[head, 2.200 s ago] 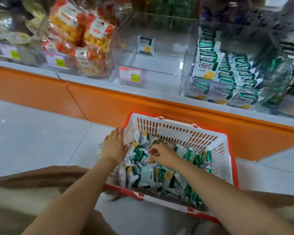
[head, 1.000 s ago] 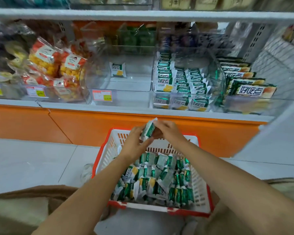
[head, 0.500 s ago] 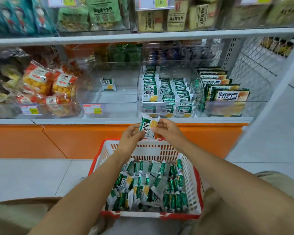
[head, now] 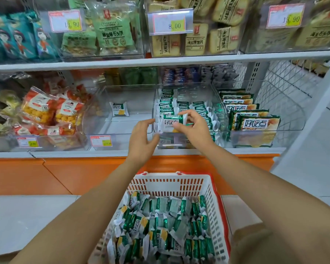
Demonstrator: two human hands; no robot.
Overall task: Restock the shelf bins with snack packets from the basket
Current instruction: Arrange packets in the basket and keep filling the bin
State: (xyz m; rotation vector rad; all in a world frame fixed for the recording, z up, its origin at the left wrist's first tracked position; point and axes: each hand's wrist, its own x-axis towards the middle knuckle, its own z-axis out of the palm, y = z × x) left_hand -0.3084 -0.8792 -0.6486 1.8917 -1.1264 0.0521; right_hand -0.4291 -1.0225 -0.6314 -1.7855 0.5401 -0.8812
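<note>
Fingers of right hand pinch green-and-white snack packet; fingers of left hand curl on its left edge. Packet up in front of clear plastic shelf bin, above red-and-white plastic basket.

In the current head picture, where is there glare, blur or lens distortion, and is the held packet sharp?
Head view: light even, no hard shadows; pale reflections on the near-empty clear bin; the 8.00 price tag partly washed out by glare; the held packet, pinched by left hand and right hand, fairly sharp; the shelf edge bows and the corners go soft.
</note>
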